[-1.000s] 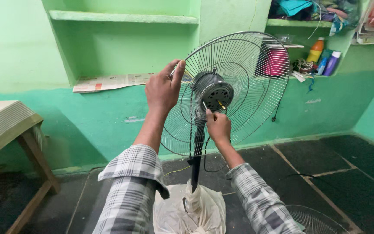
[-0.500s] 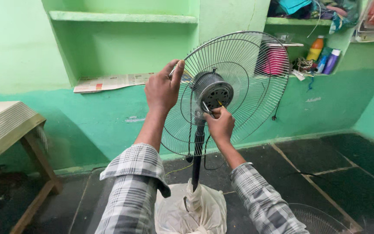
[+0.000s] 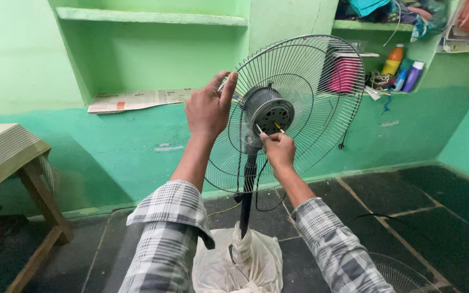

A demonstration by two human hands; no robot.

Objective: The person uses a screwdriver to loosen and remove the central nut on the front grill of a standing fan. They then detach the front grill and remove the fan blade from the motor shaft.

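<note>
Head view: left hand (image 3: 208, 108) grips the fan guard (image 3: 321, 81) rim; right hand (image 3: 279, 149) pinches a small tool (image 3: 278, 128) against the motor (image 3: 267, 113).

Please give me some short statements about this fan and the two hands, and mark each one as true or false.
1. The left hand grips the rim of the wire fan guard. True.
2. The right hand rests on the wooden table. False: it is held up at the fan motor, pinching a thin yellow-handled tool against the motor's face.
3. Fan blades are mounted in front of the motor. False: no blades are visible; only the rear guard and the bare motor show.
4. A newspaper lies in the wall niche at the left. True.
5. The foot of the fan stand is wrapped in a whitish plastic bag. True.
</note>
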